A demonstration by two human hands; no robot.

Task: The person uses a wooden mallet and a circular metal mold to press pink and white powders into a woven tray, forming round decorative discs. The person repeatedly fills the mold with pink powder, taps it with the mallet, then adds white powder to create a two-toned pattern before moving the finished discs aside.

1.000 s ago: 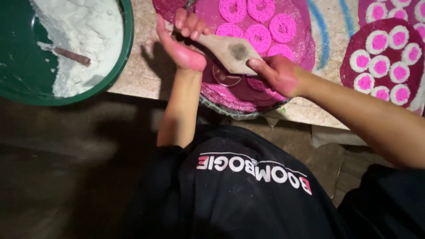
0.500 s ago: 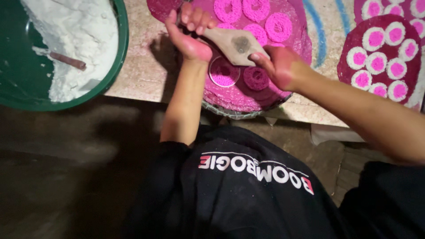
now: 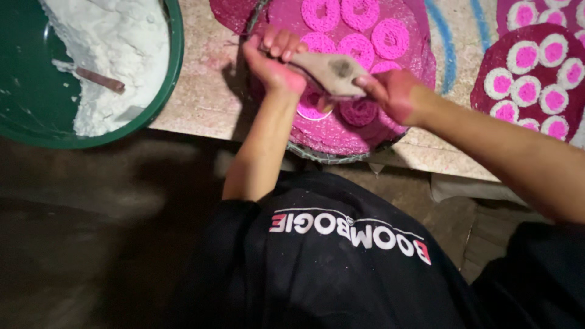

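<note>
While both hands hold the flat grey-brown tool [image 3: 332, 73] between them, it has drifted a little toward the person's left since a second ago and now sits lower over the round pink-covered tray [image 3: 341, 146]. The left hand [image 3: 277, 64] has its grip folded around the tool's narrow end; the right hand [image 3: 390, 91] pinches the broad end, fingers stained pink. Just below the grips lie pink ring-shaped pieces [image 3: 359, 113], with more rings [image 3: 356, 12] beyond. Judging by that shift, the working spot has moved along the tray. Well off to the left, a green basin [image 3: 36, 122] of white powder [image 3: 116, 49] rests on the surface [image 3: 195, 103].
</note>
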